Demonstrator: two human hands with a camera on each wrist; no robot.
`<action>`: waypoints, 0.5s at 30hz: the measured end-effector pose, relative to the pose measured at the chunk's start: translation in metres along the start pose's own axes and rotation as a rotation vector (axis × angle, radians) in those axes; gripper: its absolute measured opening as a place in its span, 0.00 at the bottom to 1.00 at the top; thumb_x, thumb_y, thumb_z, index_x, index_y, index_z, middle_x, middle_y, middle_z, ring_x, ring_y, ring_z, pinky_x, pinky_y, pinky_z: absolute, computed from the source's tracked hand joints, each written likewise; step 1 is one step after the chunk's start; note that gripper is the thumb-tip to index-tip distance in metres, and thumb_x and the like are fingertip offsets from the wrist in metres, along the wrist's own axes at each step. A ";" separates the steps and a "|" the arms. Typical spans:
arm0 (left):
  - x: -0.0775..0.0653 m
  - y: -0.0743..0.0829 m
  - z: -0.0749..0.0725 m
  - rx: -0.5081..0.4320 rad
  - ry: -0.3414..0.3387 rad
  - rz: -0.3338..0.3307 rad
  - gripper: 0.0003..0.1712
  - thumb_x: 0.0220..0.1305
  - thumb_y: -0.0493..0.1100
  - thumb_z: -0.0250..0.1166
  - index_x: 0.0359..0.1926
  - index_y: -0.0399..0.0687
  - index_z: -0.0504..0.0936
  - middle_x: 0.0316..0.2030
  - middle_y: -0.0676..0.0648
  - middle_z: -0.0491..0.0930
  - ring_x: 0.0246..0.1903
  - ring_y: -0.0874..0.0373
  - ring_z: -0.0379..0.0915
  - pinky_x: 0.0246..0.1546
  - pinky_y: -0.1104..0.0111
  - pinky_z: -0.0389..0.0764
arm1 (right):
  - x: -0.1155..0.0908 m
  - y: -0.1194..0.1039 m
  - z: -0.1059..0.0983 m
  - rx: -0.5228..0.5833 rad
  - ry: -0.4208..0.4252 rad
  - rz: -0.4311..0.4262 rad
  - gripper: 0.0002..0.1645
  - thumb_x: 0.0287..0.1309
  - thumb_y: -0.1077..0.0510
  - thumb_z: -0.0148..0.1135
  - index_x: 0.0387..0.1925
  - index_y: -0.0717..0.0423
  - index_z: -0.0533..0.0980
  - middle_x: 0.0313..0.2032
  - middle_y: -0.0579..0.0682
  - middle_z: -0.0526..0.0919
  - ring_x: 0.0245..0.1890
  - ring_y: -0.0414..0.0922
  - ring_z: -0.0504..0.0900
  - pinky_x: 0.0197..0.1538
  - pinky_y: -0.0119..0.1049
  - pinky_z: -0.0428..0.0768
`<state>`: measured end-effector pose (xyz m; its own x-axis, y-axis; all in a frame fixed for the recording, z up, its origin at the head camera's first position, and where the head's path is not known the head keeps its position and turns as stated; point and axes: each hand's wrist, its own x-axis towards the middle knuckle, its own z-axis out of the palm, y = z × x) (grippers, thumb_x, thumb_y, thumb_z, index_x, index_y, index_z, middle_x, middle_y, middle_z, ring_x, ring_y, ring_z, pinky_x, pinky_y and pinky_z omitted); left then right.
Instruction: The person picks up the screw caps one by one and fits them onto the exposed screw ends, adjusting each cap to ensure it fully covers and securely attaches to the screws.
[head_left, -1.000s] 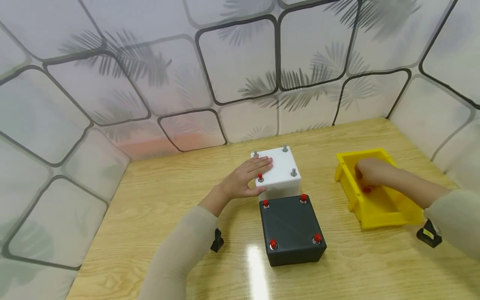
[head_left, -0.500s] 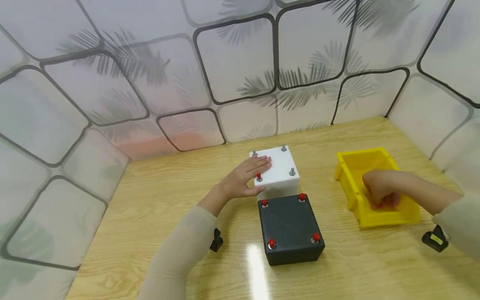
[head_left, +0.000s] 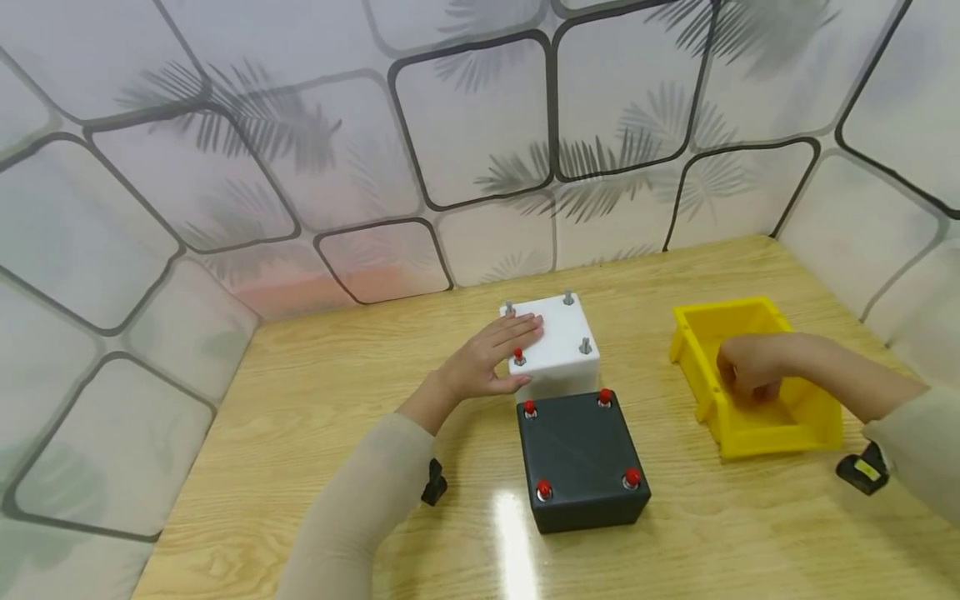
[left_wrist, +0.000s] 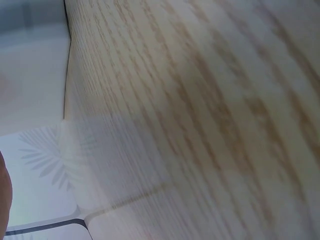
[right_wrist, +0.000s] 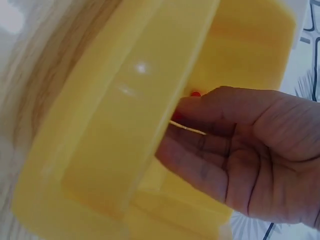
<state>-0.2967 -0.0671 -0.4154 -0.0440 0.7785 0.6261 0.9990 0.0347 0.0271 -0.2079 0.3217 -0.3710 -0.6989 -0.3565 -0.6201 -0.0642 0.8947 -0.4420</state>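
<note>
My left hand [head_left: 487, 358] rests with extended fingers on top of a white block [head_left: 562, 333] with metal bolts standing at its corners. A red cap [head_left: 519, 355] sits on the near-left bolt; the other bolts, such as the near-right bolt [head_left: 586, 345], are bare. My right hand [head_left: 753, 367] reaches down into a yellow bin [head_left: 780, 442] with bent fingers. In the right wrist view, its thumb and fingers pinch a small red cap [right_wrist: 176, 115], mostly hidden by the thumb. Another bit of red [right_wrist: 196, 94] shows just above the thumb.
In front of the white block stands a black block [head_left: 581, 454] with red caps on its corner bolts. All this stands on a wood-grain table [head_left: 300, 467]. Patterned cloth walls [head_left: 480, 125] close off its back and sides.
Inside the yellow bin my right hand has shifted toward the near right, then slightly back. Red seen at its fingers earlier is now hidden in the head view. My left hand stays on the white block.
</note>
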 end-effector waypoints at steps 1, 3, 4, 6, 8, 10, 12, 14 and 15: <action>0.000 0.000 0.000 -0.001 0.002 0.002 0.39 0.67 0.61 0.50 0.57 0.27 0.73 0.59 0.33 0.72 0.63 0.46 0.65 0.65 0.53 0.65 | 0.001 0.000 -0.001 0.005 0.000 -0.016 0.04 0.52 0.72 0.54 0.28 0.62 0.73 0.23 0.49 0.75 0.20 0.39 0.74 0.23 0.30 0.78; -0.002 0.000 0.001 -0.003 0.004 0.000 0.39 0.67 0.61 0.49 0.57 0.27 0.73 0.59 0.33 0.72 0.63 0.46 0.65 0.65 0.53 0.65 | 0.005 0.000 -0.003 0.006 0.013 -0.047 0.07 0.54 0.71 0.52 0.27 0.62 0.75 0.21 0.49 0.76 0.19 0.39 0.75 0.24 0.31 0.79; -0.002 0.000 0.001 -0.004 0.004 0.001 0.39 0.67 0.61 0.49 0.57 0.27 0.73 0.59 0.33 0.72 0.63 0.46 0.65 0.65 0.53 0.65 | 0.007 0.000 -0.003 0.009 0.022 -0.058 0.07 0.56 0.70 0.52 0.27 0.62 0.76 0.21 0.48 0.76 0.19 0.39 0.75 0.24 0.31 0.80; -0.001 0.000 0.001 0.000 0.000 -0.003 0.39 0.68 0.61 0.49 0.57 0.27 0.73 0.58 0.33 0.72 0.63 0.46 0.65 0.65 0.53 0.65 | 0.010 0.000 -0.004 0.014 0.047 -0.085 0.09 0.58 0.70 0.50 0.27 0.62 0.76 0.19 0.48 0.76 0.19 0.39 0.75 0.24 0.32 0.79; -0.001 0.000 0.001 0.001 -0.003 -0.007 0.39 0.68 0.62 0.49 0.57 0.27 0.73 0.59 0.33 0.72 0.63 0.46 0.65 0.65 0.54 0.64 | 0.012 0.000 -0.004 0.008 0.075 -0.108 0.08 0.60 0.68 0.50 0.29 0.63 0.76 0.18 0.47 0.76 0.19 0.39 0.75 0.24 0.32 0.79; 0.000 0.001 0.000 0.000 -0.007 -0.014 0.39 0.67 0.62 0.49 0.57 0.27 0.73 0.59 0.33 0.72 0.63 0.46 0.64 0.66 0.54 0.63 | 0.014 0.000 -0.004 0.002 0.109 -0.122 0.08 0.62 0.68 0.50 0.31 0.65 0.75 0.18 0.47 0.76 0.18 0.39 0.75 0.24 0.33 0.80; 0.001 0.001 0.000 0.001 -0.013 -0.019 0.39 0.67 0.62 0.49 0.58 0.28 0.73 0.59 0.33 0.72 0.63 0.45 0.64 0.66 0.54 0.63 | 0.016 0.001 -0.003 -0.007 0.151 -0.133 0.07 0.63 0.67 0.50 0.32 0.65 0.75 0.18 0.47 0.76 0.18 0.39 0.76 0.23 0.33 0.80; 0.002 0.001 -0.001 0.005 -0.022 -0.020 0.39 0.67 0.62 0.50 0.58 0.28 0.72 0.59 0.34 0.72 0.63 0.45 0.65 0.67 0.55 0.63 | 0.018 0.001 -0.001 -0.011 0.184 -0.138 0.07 0.62 0.67 0.51 0.32 0.66 0.75 0.18 0.47 0.77 0.18 0.40 0.76 0.23 0.33 0.80; 0.002 0.001 -0.001 0.006 -0.027 -0.018 0.39 0.67 0.61 0.50 0.58 0.28 0.72 0.59 0.34 0.72 0.63 0.45 0.65 0.67 0.55 0.63 | 0.019 0.002 0.000 -0.008 0.198 -0.140 0.06 0.62 0.68 0.51 0.32 0.66 0.75 0.18 0.48 0.77 0.18 0.40 0.76 0.23 0.33 0.80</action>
<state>-0.2953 -0.0665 -0.4135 -0.0625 0.7944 0.6042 0.9980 0.0531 0.0334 -0.2212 0.3165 -0.3837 -0.8090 -0.4177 -0.4135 -0.1752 0.8429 -0.5087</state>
